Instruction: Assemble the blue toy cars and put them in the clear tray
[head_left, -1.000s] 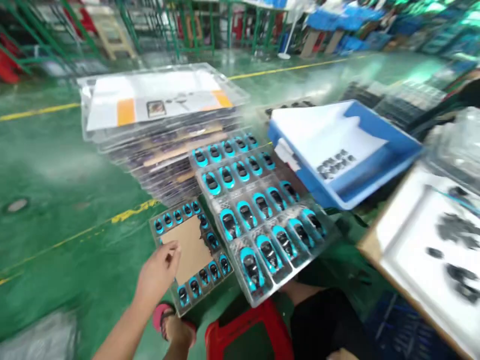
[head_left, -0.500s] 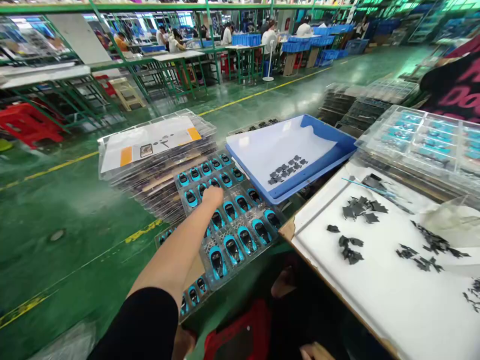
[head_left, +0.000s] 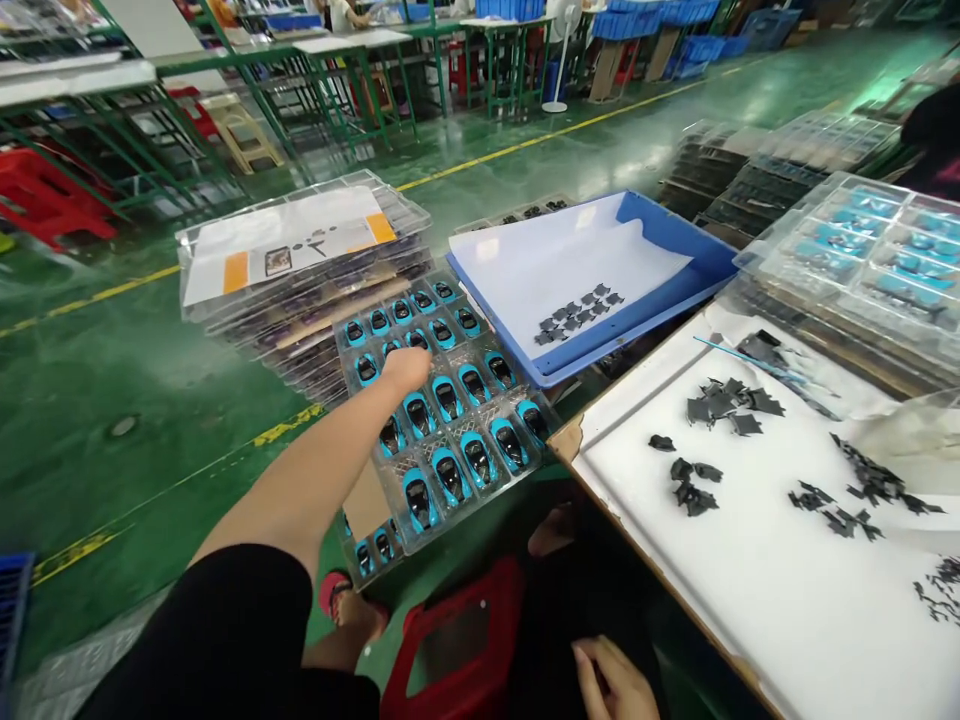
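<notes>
Glossy green floor (head_left: 187, 470) underlies a clear, compartmented plastic tray (head_left: 453, 431) of rounded blue-and-black toy cars (head_left: 418, 498); left hand (head_left: 409, 369) curls over them, grip hidden; right hand (head_left: 618, 682) half-curled, hold unclear.

A glossy green floor (head_left: 82, 430), marked with yellow painted lines (head_left: 286, 427), stretches from near left to far right. On the far side stand green metal-framed tables with white tops (head_left: 352, 41), a cream plastic stool (head_left: 238, 122), a white pedestal fan (head_left: 562, 62) and blue plastic crates (head_left: 628, 22); red plastic stools (head_left: 37, 190) sit at far left. Bright reflections (head_left: 862, 75) gleam at far right.
</notes>
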